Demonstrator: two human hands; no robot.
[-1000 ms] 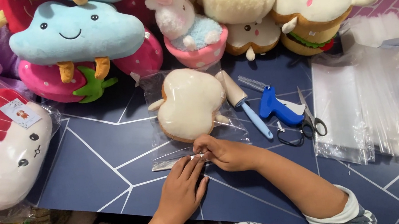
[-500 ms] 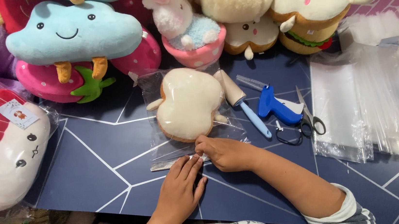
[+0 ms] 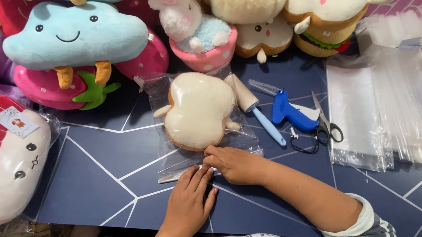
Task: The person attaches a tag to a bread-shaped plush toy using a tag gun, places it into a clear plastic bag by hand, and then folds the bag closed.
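Both hands press along the open bottom edge of a clear plastic bag (image 3: 173,153) that lies flat on the dark blue table (image 3: 99,186) and holds a cream toast-shaped plush (image 3: 197,109). The left hand (image 3: 188,203) lies flat, fingers spread, pinning the edge near its middle; the right hand (image 3: 233,163) is curled, fingertips pinching the flap just beside it, grasping only the film. To seal well, the flap wants to be held taut and smoothed outward from the centre so no crease is trapped, with the plush kept clear of the strip. Compared with a second ago, the hands sit at nearly the same spot on the edge, and the bag, the lint roller (image 3: 251,107), the blue tagging gun (image 3: 290,116) and the scissors (image 3: 327,125) lie unchanged.
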